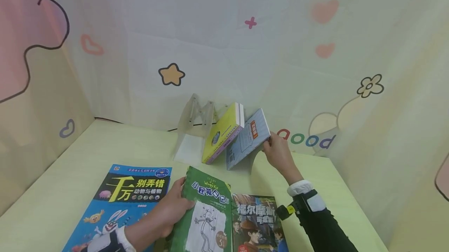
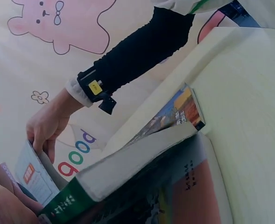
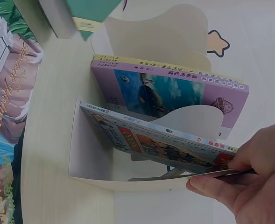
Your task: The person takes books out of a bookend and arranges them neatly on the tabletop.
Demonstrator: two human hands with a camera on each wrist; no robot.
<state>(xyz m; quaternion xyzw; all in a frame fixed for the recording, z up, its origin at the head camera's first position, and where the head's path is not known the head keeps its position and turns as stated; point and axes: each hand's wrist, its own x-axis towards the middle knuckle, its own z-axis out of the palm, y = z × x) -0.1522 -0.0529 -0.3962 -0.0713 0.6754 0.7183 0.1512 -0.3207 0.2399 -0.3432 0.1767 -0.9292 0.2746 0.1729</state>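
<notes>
The fingers of my left hand (image 1: 173, 207) grip a thick, green-covered book (image 1: 210, 189) over the pale worktop (image 1: 140, 141), while those of my right hand (image 1: 279, 154) pinch a thin, blue-grey book (image 1: 245, 145) slanting in a curve-edged rack (image 1: 189, 148) beside blocky yellow and purple volumes (image 1: 222, 135).

From the head we look forward and down over the pale table (image 1: 136, 143). From the left wrist we look close past the green book (image 2: 128, 163) toward the right hand (image 2: 51, 123); from the right wrist we peer closely down into the bookstand (image 3: 91, 144) (which the head view shares).
</notes>
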